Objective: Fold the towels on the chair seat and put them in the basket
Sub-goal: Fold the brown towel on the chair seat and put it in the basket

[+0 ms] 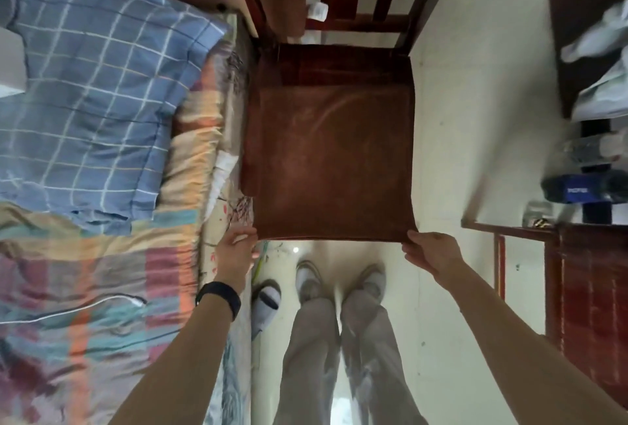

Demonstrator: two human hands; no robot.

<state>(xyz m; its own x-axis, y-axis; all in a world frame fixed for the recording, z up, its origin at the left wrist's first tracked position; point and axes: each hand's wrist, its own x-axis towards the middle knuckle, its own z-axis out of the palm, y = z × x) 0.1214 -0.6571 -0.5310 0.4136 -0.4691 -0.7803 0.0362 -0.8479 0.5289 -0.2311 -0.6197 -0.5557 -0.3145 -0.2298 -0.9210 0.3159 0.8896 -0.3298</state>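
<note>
Brown towel (pixel 331 166) spread flat over chair (pixel 339 61) seat, roughly square, near edge toward feet. Left hand (pixel 236 244) pinching near-left corner, right hand (pixel 431 251) pinching near-right corner; arms extended forward, palms down. Black band (pixel 220 297) on left wrist.

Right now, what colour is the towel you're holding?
Reddish brown, plain with no pattern: the towel shows best in the head view.
</note>
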